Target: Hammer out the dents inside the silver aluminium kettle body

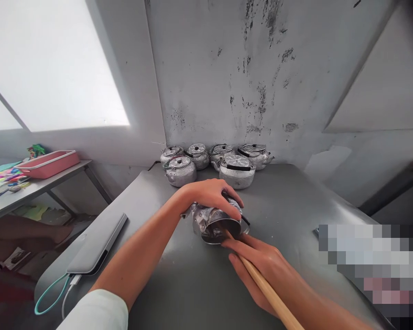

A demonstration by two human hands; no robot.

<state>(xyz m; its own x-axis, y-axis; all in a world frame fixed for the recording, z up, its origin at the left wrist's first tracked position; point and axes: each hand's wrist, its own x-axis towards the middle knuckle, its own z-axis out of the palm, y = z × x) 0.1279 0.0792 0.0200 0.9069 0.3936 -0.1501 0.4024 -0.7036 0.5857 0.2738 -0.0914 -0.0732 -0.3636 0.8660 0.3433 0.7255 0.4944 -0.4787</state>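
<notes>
On the grey table, a small silver metal kettle [199,220] lies tipped so that its open mouth faces me. My left hand [215,197] reaches over its top and grips it, the thumb near the rim. My right hand [261,261] holds a long wooden stick [265,286], whose far end goes into the kettle's mouth. The tip inside the kettle is hidden. A thin metal edge and a dark handle show at the kettle's right side, partly covered by my hands.
Several lidded silver kettles [237,176] stand at the table's back against the stained wall. A grey power bank [96,247] with cables lies on the left. Beyond it, a pink basket [51,165] rests on another table. A pixelated patch covers the right edge.
</notes>
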